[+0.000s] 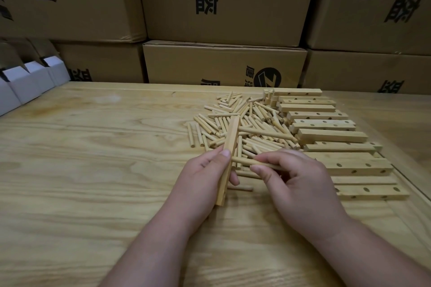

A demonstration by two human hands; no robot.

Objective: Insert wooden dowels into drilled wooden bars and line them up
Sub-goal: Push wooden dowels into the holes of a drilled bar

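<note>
Head view: left hand (205,175) grips a bar (229,158) (upright); right hand (293,182) pinches a dowel (242,161).

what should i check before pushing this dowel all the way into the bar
1. Left hand grips the bar: ok.
2. Right hand pinches the dowel: ok.
3. Dowel tip meets the bar's side: ok; whether it sits in a hole: cannot tell, the thumb hides it.
4. Dowel roughly square to the bar: ok.
5. One dowel already sticks out of the bar higher up: ok.
6. Dowel pile and drilled bars within reach: ok.
</note>
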